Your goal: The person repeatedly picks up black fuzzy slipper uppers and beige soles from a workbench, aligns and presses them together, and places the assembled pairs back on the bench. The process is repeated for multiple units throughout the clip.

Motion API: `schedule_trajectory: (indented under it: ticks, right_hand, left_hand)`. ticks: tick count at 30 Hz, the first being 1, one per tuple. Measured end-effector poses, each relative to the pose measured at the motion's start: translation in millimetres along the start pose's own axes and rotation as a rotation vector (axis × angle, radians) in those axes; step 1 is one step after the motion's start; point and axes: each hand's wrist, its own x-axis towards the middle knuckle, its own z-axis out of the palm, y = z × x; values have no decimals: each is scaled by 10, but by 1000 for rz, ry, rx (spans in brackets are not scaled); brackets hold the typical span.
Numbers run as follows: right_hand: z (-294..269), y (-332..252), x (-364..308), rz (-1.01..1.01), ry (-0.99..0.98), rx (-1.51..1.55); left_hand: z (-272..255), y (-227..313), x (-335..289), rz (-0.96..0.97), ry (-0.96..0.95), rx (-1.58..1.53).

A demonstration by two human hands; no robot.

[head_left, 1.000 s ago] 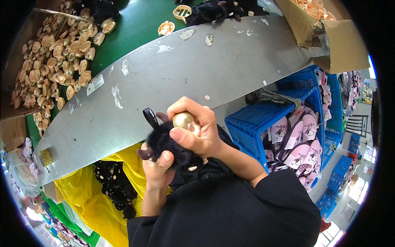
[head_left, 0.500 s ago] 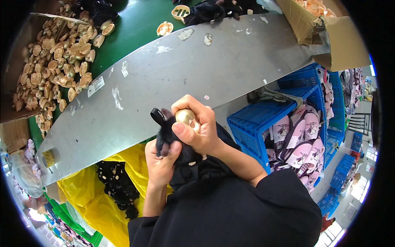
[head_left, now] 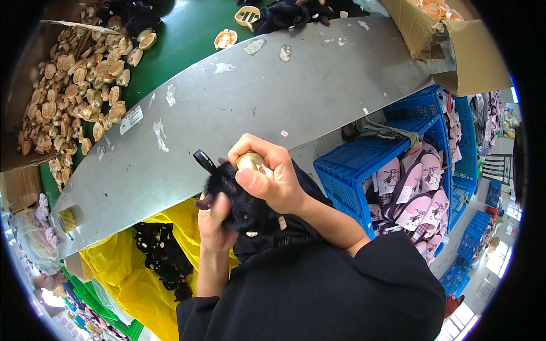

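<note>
Grey metal tabletop (head_left: 256, 85) sweeps in a bent band just beyond both hands, its smooth face scuffed with whitish patches. Between the hands, held in front of the torso and on the near side of that metal, is a black plush toy (head_left: 236, 199); its long axis slants, the end with the black ribbon loop (head_left: 205, 161) pointing away and to the left, the end with small pale ovals (head_left: 282, 223) pointing back toward the person and to the right. The left hand (head_left: 215, 223) is closed around the toy's left side, thumb pressed into the short, soft pile beside a brown tab (head_left: 203, 203). The right hand (head_left: 273, 176) is curled tight, pinching a gold shell piece (head_left: 248, 161) between thumb and fingers against the plush; its glossy, domed face is turned upward. Below and left of the left hand, a crinkled yellow bag (head_left: 114, 278) holds more black plush pieces (head_left: 162, 253). Right of the right hand stands a blue plastic crate (head_left: 341, 187) of pink slippers (head_left: 421, 213). Farther off, past the metal, a green surface (head_left: 176, 40) bears a heap of rounded gold shells (head_left: 74, 91) to the left of the hands; to their right sits an open cardboard box (head_left: 478, 62).
</note>
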Motion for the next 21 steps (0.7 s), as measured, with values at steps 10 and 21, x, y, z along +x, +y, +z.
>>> schedule_trajectory:
  ticks: [10,21]
  right_hand:
    - [1,23,13,-55,-39,-60]
    - [-90,86,-72,-98,57,-46]
  left_hand:
    - [26,-86,-104,-59,64,-126]
    - [198,135,-62,-150,-139,338]
